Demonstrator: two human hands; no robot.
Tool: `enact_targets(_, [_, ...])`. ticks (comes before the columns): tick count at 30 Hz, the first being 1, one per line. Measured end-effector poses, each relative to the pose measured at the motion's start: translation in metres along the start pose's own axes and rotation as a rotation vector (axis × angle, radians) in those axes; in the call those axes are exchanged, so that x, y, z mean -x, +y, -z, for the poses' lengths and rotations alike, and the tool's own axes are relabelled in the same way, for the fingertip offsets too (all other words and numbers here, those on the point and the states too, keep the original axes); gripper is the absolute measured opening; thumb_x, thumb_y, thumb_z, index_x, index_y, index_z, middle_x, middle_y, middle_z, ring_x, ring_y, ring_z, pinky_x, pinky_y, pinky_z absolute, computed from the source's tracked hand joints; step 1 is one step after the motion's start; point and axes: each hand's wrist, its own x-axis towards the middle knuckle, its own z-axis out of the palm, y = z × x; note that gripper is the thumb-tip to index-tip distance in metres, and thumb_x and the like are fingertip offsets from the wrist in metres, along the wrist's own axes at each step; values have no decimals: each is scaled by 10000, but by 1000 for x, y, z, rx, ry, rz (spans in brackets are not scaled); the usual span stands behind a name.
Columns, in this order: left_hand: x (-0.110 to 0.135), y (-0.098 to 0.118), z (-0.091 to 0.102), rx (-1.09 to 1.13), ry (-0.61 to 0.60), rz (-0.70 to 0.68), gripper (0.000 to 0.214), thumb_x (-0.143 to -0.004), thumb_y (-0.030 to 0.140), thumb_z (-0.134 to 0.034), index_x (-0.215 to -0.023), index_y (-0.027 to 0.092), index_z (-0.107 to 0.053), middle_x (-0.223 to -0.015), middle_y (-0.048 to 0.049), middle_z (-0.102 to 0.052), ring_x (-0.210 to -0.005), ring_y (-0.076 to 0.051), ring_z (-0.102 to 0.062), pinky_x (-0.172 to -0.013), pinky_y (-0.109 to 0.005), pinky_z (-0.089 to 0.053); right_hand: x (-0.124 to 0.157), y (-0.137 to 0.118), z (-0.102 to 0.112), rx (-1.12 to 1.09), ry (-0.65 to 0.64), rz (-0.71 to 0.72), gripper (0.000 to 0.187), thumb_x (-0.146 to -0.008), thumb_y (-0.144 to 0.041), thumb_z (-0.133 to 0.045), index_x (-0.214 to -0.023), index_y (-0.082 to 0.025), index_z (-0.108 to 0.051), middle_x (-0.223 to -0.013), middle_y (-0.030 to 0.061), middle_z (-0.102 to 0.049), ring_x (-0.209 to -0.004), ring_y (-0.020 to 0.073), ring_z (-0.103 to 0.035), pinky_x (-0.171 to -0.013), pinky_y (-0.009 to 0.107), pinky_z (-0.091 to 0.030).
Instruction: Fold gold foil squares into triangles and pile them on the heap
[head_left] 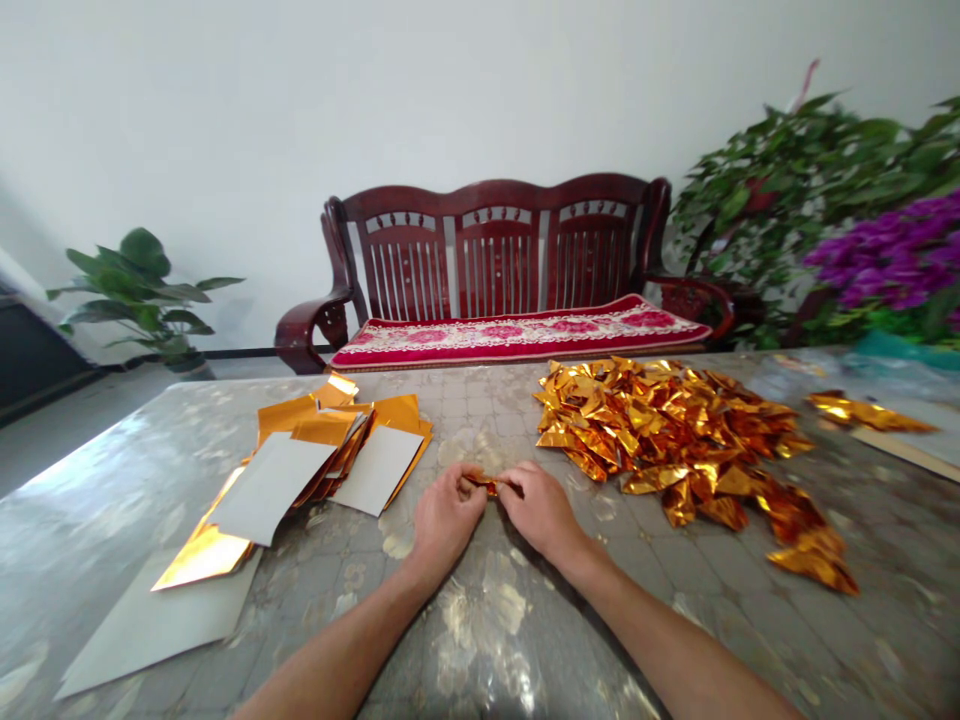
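Note:
Between my two hands, just above the middle of the table, is a small piece of gold foil paper, folded and partly covered by my fingers. My left hand pinches its left end. The right end is pinched by my right hand. To the left lies a loose stack of gold foil sheets, some turned with the pale side up, such as a white-backed sheet. On the right is a heap of folded gold foil pieces, pointed and shiny.
The table has a patterned, glossy cover. A larger pale sheet lies at front left. At far right are a single folded foil piece, a board and clear plastic. Behind stand a wooden bench and potted plants.

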Motion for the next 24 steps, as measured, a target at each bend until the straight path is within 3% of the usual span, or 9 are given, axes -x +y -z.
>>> enact_targets(7, [1, 6, 5, -55, 2, 9, 203, -806, 258, -581, -979, 231, -685, -781, 17, -723, -738, -167, -654, -637, -252, -391, 3, 1, -4, 86, 29, 70, 236, -937, -181, -516, -860, -200, -738, -863, 37, -650, -838, 151, -621, -755, 233, -417])
enact_targets(12, [-1, 8, 11, -80, 17, -37, 175, -838, 292, -581, -918, 232, -724, -929, -12, -753, -848, -201, -671, -725, -289, -429, 4, 4, -4, 100, 28, 141, 251, -973, -198, -475, -917, -205, -720, -902, 42, -631, -859, 154, -616, -783, 240, -441])
enact_targets(18, [-6, 1, 11, -146, 0, -135, 163, -812, 228, -614, -900, 226, -752, -910, -27, -758, -856, -198, -672, -749, -279, -450, 4, 7, -3, 88, 27, 198, 257, -980, -170, -451, -973, -196, -706, -937, 53, -623, -898, 159, -616, -828, 245, -461])
enact_targets(24, [-9, -7, 10, -120, -26, -214, 230, -888, 262, -556, -952, 236, -775, -933, -47, -771, -848, -188, -683, -768, -262, -457, 3, 7, -1, 7, 60, 180, 229, -946, -160, -503, -983, -199, -726, -942, 53, -648, -906, 161, -624, -834, 242, -466])
